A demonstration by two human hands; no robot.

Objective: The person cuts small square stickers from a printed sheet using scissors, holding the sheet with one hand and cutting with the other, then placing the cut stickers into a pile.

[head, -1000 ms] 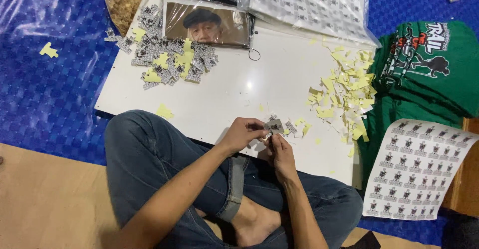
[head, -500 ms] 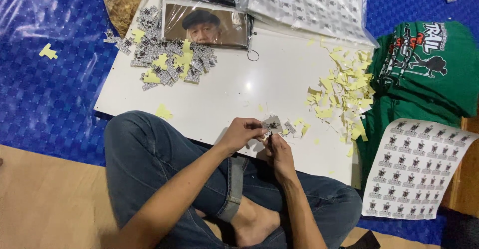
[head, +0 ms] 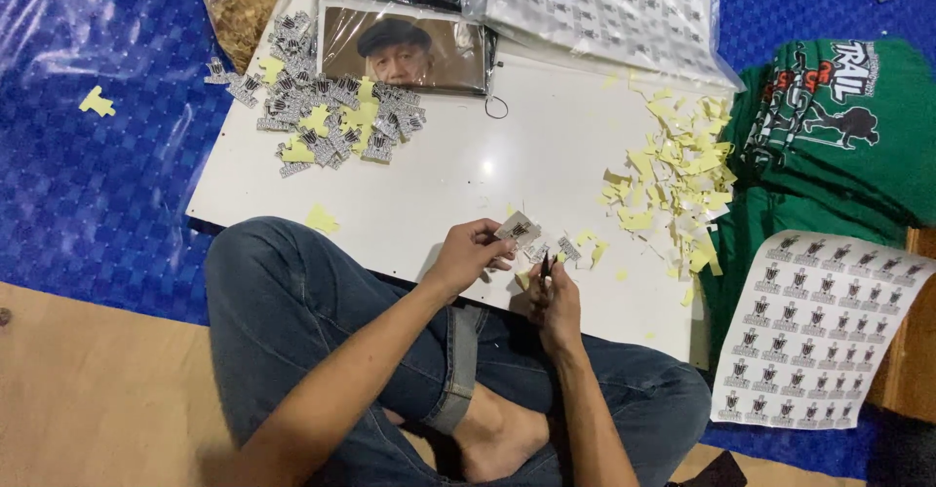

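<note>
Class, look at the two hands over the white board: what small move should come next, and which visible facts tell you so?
Probably carry the sticker in the left hand to the pile of cut stickers at the board's far left. It looks already cut out, the right hand holds a small dark tool, and finished pieces gather there, yellow scraps on the right.

I watched the left hand (head: 468, 256) lift its small printed sticker piece (head: 517, 228) a touch higher and further out over the white board (head: 439, 175). The right hand (head: 558, 297) slid slightly rightward beneath it, gripping what looked like a thin dark tool (head: 546, 268), though it was too small to be certain.
</note>
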